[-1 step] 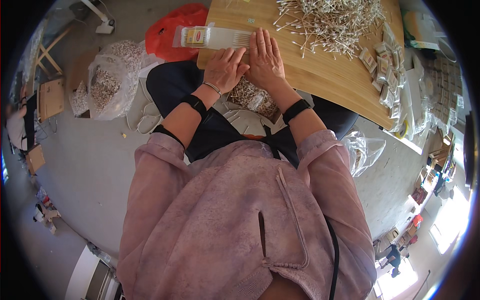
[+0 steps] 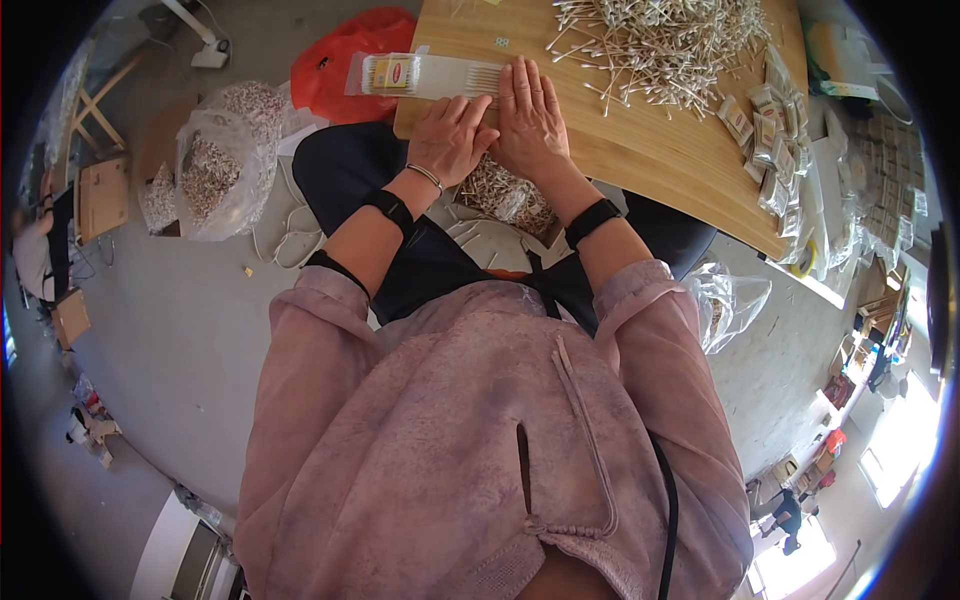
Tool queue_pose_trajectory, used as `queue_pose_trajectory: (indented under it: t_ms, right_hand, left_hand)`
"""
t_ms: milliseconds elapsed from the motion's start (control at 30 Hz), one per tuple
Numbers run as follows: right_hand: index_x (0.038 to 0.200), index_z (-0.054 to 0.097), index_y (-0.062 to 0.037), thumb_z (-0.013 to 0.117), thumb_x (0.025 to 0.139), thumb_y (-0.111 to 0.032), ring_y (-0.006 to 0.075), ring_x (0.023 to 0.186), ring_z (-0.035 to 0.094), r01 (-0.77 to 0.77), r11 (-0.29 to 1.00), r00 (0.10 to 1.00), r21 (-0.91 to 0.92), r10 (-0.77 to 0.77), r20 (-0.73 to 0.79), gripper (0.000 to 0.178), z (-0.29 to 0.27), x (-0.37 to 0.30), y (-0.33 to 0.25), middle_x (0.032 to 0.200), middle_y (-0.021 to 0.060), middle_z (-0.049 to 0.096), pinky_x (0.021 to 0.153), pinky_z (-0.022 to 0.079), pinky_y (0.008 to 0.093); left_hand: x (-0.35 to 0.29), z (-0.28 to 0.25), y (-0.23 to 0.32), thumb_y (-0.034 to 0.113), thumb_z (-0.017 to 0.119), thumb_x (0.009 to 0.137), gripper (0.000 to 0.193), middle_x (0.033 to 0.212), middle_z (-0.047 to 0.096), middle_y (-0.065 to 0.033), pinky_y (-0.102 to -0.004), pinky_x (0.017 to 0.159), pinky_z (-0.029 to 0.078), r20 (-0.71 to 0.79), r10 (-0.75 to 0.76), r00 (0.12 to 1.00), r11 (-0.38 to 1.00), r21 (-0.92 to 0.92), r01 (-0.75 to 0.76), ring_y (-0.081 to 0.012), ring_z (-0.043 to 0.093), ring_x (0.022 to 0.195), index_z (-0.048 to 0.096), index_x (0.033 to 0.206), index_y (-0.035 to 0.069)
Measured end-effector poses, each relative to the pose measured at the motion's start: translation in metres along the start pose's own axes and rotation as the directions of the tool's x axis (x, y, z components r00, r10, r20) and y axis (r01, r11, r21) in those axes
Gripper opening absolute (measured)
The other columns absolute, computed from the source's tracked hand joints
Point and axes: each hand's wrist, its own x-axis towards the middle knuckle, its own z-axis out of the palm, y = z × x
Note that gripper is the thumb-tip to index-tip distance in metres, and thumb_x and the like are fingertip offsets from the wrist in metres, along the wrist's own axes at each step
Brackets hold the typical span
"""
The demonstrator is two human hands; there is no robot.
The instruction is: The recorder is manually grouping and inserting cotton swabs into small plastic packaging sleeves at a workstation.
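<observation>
Both hands lie at the near edge of a wooden table [image 2: 640,140]. My right hand [image 2: 530,115] is flat with its fingers stretched forward, next to a row of cotton swabs [image 2: 483,80] on a whitish strip [image 2: 443,77]. My left hand [image 2: 450,138] rests beside it, fingers extended and thumb toward the right hand; its fingertips touch the strip's near side. At the strip's left end sits a clear packet of cotton swabs [image 2: 392,73] with a yellow and red label. What lies under my palms is hidden.
A big heap of loose cotton swabs [image 2: 665,45] covers the table's far right, with several filled packets [image 2: 775,135] beside it. Below my hands stands a box of swabs [image 2: 505,195]. A red bag [image 2: 345,60] and clear bags of swabs [image 2: 225,165] lie to the left.
</observation>
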Motion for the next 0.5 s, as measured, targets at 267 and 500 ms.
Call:
queue_pose_trajectory:
  t_ms: [267,500]
  right_hand:
    - [0.141,0.025,0.0054,0.042,0.087,-0.039,0.0315,0.142,0.013,0.005,1.0,0.999,0.014,-0.005,-0.044,0.072,0.0017,-0.0003,-0.0007,0.15,0.022,0.02,0.115,0.011,0.0428]
    - [0.141,0.026,0.0048,0.039,0.088,-0.039,0.031,0.142,0.012,-0.005,0.999,0.999,0.036,0.007,-0.048,0.07,0.0028,-0.0003,-0.0003,0.15,0.0215,0.02,0.116,0.01,0.0426]
  left_hand:
    - [0.0084,-0.0012,0.0027,0.041,0.048,0.092,0.045,0.092,0.057,-0.0056,-0.038,0.079,0.044,-0.001,-0.055,0.998,0.998,-0.033,0.055,-0.0239,0.055,0.087,0.05,0.126,0.012]
    - [0.0099,-0.0014,0.0037,0.042,0.047,0.092,0.045,0.092,0.058,-0.0058,-0.0383,0.079,0.044,0.001,-0.056,0.998,0.997,-0.05,0.056,-0.0244,0.056,0.087,0.05,0.126,0.011]
